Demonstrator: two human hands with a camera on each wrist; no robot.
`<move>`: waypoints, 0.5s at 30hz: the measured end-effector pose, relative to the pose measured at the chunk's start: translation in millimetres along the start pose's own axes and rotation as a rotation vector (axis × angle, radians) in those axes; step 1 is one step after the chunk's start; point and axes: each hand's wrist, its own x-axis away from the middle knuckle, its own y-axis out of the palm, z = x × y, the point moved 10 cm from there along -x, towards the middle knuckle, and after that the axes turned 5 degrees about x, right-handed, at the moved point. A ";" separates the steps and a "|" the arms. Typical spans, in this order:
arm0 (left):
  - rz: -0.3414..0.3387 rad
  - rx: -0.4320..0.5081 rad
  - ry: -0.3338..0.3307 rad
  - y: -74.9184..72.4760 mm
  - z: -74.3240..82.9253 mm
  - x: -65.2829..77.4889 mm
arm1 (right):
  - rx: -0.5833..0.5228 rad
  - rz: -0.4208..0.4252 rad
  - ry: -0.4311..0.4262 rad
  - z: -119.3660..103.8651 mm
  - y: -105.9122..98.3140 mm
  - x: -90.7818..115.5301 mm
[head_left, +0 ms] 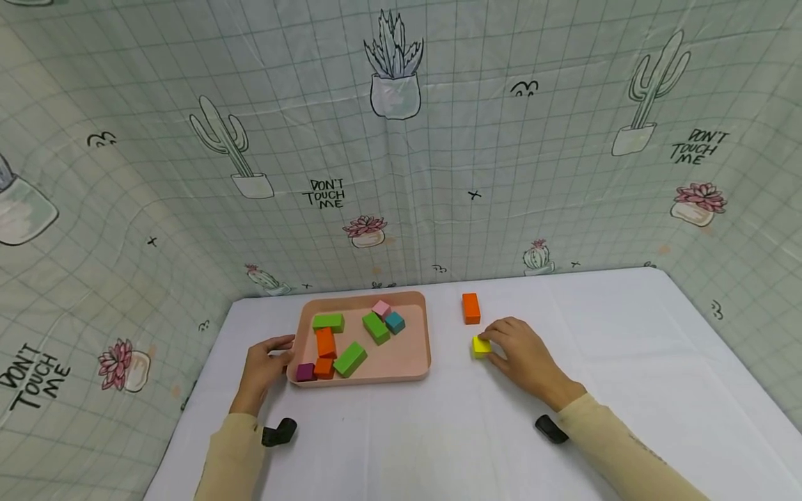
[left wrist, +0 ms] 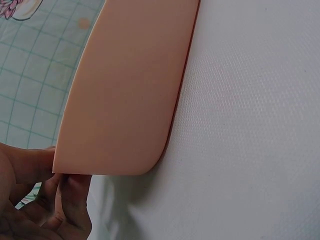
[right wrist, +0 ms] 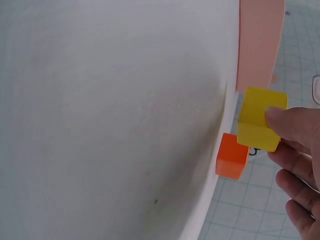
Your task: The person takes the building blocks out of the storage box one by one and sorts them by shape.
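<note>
The left hand (head_left: 266,365) grips the left end of a shallow, peach-pink, plastic-looking tray (head_left: 407,358), presumably steadying it; the right hand (head_left: 523,358) pinches one smooth yellow cube (head_left: 479,348) right of the tray, thumb opposing fingers, probably for a sure hold. The tray holds eight smooth, flat-sided blocks: one purple (head_left: 305,372), two orange (head_left: 325,343), three green (head_left: 350,360), one blue (head_left: 395,322), one pink (head_left: 381,309). Beyond the cube, one smooth orange rectangular block (head_left: 471,309) lies apart on the white-covered table (head_left: 376,445).

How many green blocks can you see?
3, all in the pink rectangular tray: one green rectangular block at far left, another green block beside the small blue cube, a third green block nearer the front.
</note>
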 end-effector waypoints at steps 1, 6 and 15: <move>0.001 0.000 0.000 -0.2 0.2 0.3 | 0.000 -0.002 -0.003 0.0 0.5 0.5; 0.003 -0.003 0.004 -0.5 1.3 1.4 | 0.003 -0.006 -0.016 -1.4 2.0 2.7; 0.004 0.003 0.009 -1.2 0.1 0.8 | -0.003 -0.034 -0.026 -4.8 4.7 4.2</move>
